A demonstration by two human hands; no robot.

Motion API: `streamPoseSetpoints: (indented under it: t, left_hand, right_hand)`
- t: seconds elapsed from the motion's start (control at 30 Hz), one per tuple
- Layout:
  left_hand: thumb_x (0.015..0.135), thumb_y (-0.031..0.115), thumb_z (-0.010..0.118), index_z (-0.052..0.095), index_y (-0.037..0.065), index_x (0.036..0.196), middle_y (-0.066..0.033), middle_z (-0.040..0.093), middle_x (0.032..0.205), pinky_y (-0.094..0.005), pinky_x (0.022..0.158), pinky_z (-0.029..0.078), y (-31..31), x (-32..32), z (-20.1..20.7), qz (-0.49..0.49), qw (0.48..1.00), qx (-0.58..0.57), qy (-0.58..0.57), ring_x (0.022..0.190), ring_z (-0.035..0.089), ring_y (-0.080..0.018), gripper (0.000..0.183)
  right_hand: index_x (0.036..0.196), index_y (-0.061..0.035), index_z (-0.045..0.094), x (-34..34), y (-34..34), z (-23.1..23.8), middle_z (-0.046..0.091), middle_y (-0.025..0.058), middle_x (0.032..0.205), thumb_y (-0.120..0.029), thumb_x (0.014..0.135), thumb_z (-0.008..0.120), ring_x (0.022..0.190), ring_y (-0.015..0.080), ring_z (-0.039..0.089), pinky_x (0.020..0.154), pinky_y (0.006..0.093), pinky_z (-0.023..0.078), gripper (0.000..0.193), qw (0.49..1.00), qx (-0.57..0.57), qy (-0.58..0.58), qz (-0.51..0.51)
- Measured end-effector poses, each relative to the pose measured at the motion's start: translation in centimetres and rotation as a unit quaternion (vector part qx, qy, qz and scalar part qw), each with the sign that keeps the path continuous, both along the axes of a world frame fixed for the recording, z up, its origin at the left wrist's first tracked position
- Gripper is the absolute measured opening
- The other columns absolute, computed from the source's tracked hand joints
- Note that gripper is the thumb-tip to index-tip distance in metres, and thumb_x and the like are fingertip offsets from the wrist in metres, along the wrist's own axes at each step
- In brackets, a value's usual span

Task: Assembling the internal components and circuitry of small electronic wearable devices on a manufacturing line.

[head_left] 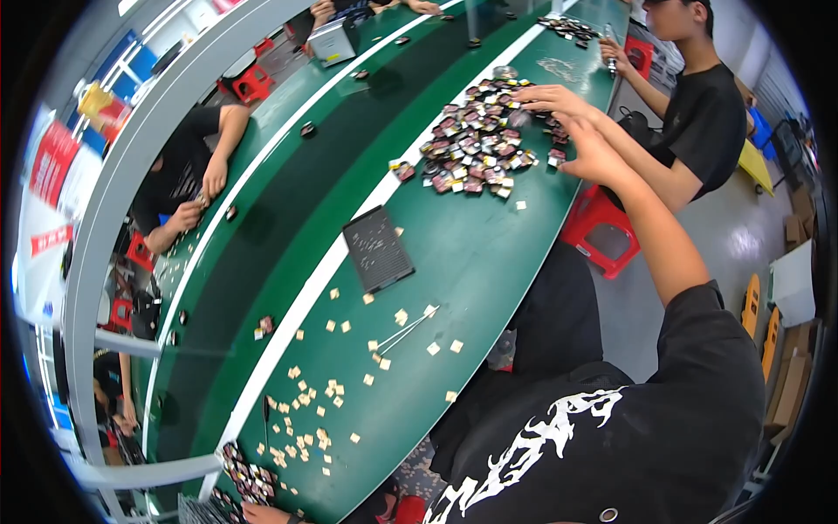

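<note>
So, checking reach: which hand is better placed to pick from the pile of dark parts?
Right. The right hand is at the edge of the pile; the left hand is out of view.

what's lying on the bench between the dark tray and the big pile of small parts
In the head view, only bare green bench top lies between the dark tray and the pile of small parts.

A factory assembly line: a long green conveyor table point(454, 253) runs up the frame, heaped with small dark square parts point(476, 140), seated workers on red plastic stools point(602, 231) alongside.
</note>
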State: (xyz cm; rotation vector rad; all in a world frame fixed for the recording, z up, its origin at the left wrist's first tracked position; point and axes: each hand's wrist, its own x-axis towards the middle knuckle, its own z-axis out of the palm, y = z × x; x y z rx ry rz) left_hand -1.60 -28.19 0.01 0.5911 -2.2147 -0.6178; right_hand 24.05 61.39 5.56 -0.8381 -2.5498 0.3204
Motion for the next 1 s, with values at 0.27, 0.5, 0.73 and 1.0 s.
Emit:
streamPoseSetpoints:
  t: [0.27,0.5,0.73,1.0]
  left_hand:
    - [0.104,0.035,0.055,0.07,-0.006,0.113,-0.0269,0.068,0.12,-0.0488,0.093,0.051,1.8,2.3,1.7,0.017,0.998,0.055,-0.003,0.102,0.065,-0.0406,0.044]
    - [0.105,0.03,0.05,0.068,-0.009,0.114,-0.028,0.07,0.113,-0.0491,0.086,0.05,6.9,4.5,3.6,-0.004,1.0,-0.011,-0.006,0.091,0.064,-0.0407,0.044]
    - [0.107,0.029,0.051,0.06,-0.012,0.13,-0.0278,0.061,0.133,-0.0436,0.105,0.047,6.3,5.5,0.4,-0.036,0.999,-0.011,0.002,0.122,0.058,-0.0381,0.048]
    - [0.107,0.027,0.053,0.057,-0.01,0.132,-0.0244,0.059,0.136,-0.0435,0.111,0.041,11.1,8.4,0.3,-0.106,0.994,-0.039,0.007,0.125,0.056,-0.0359,0.045]
  right_hand:
    - [0.158,-0.0272,0.035,-2.2,-1.1,1.0,0.034,0.0271,0.156,-0.017,0.062,0.092,0.138,0.0546,0.04,0.114,0.057,0.041,0.112,0.987,-0.073,-0.139,0.028]
    - [0.158,-0.0351,0.032,-9.4,-5.0,3.9,0.02,0.0187,0.167,-0.009,0.059,0.09,0.15,0.0524,0.022,0.118,0.0575,0.039,0.118,0.951,0.032,-0.214,0.223]
    - [0.162,-0.0418,0.022,-16.6,-6.8,7.1,0.002,0.0106,0.172,-0.017,0.052,0.097,0.153,0.0533,0.01,0.106,0.074,0.043,0.135,0.837,0.125,-0.442,0.299]
    - [0.163,-0.0362,0.02,-20.6,-6.1,6.2,0.006,0.0111,0.171,-0.013,0.05,0.097,0.151,0.0565,0.012,0.112,0.0617,0.046,0.139,0.798,0.11,-0.48,0.346]
